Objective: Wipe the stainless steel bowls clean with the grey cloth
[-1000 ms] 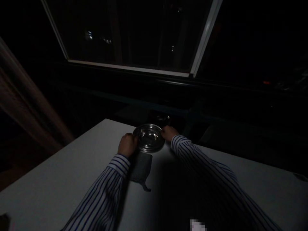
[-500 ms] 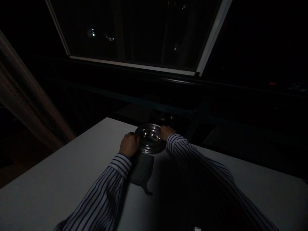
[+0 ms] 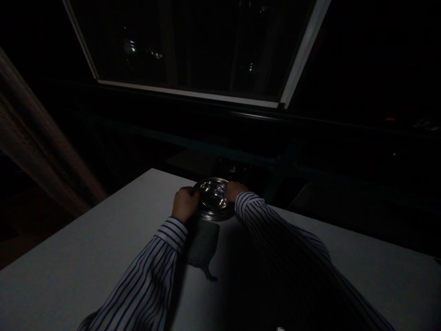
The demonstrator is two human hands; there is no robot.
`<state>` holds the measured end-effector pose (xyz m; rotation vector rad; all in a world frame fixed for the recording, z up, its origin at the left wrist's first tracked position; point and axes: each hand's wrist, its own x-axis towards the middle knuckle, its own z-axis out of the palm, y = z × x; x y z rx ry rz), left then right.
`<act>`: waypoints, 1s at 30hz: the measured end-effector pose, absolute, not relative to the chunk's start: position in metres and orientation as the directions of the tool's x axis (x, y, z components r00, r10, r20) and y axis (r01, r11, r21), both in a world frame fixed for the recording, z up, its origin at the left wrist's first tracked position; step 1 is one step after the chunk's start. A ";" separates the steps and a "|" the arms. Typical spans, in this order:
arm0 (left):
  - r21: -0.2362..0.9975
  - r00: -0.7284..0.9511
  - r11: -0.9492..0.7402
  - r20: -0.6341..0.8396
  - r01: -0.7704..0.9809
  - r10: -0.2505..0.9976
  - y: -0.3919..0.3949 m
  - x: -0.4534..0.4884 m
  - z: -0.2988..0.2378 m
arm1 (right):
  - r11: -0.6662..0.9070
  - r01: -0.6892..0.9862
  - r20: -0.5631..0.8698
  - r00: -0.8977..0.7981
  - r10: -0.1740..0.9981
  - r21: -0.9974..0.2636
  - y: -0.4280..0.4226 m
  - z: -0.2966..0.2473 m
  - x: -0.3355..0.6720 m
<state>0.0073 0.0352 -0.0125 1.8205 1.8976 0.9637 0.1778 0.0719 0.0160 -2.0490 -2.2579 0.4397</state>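
A shiny metal bowl (image 3: 214,196) stands near the far edge of the white table, with a wider ridged metal rim (image 3: 213,215) around and below it. I cannot tell if these are one piece or stacked pieces. My left hand (image 3: 186,203) is closed at the left side of the bowl, fingers curled and thumb toward the rim. On the opposite side, my right hand (image 3: 235,191) grips the bowl's right edge, its fingertips partly hidden. Just in front of the bowl lies a dark grey cloth-like pad (image 3: 203,243) with a thin strap trailing toward me.
The white table (image 3: 103,243) ends just behind the bowl. Beyond it are a dark, glossy object (image 3: 232,165), a window frame (image 3: 186,93) and a curtain (image 3: 44,133) at left. The room is very dim, and my arm's shadow covers the table's front middle.
The bowl's inner face has tipped and its reflections have shifted. My right hand has moved slightly left with it, while my left hand stays nearly in place. The grey pad lies as before.
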 end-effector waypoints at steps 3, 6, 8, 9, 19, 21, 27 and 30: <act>0.762 -0.168 -0.043 0.198 0.647 0.966 0.037 0.008 -0.015 | 0.102 0.966 -0.122 -0.134 0.983 -0.236 0.072 0.017 0.180; 0.835 -0.211 -0.060 0.207 0.547 0.955 0.038 0.009 -0.018 | 0.145 0.960 -0.057 -0.162 0.985 -0.238 0.071 0.020 0.186; 0.872 -0.230 -0.075 0.209 0.483 0.951 0.039 0.010 -0.020 | 0.171 0.955 -0.012 -0.179 0.984 -0.243 0.070 0.023 0.190; 0.888 -0.238 -0.080 0.207 0.454 0.949 0.039 0.011 -0.021 | 0.182 0.952 0.007 -0.186 0.982 -0.246 0.069 0.024 0.192; 0.979 -0.330 -0.116 0.166 0.166 0.929 0.033 0.011 -0.018 | 0.276 0.883 0.168 -0.228 0.959 -0.379 0.068 0.025 0.200; 0.988 -0.341 -0.124 0.149 0.094 0.928 0.031 0.010 -0.015 | 0.313 0.850 0.215 -0.242 0.946 -0.424 0.067 0.028 0.203; 0.987 -0.339 -0.147 0.116 -0.068 0.934 0.024 0.013 -0.003 | 0.406 0.743 0.334 -0.256 0.907 -0.532 0.056 0.050 0.214; 0.982 -0.315 -0.141 0.096 -0.124 0.944 0.016 0.018 0.005 | 0.441 0.714 0.392 -0.249 0.886 -0.544 0.048 0.061 0.219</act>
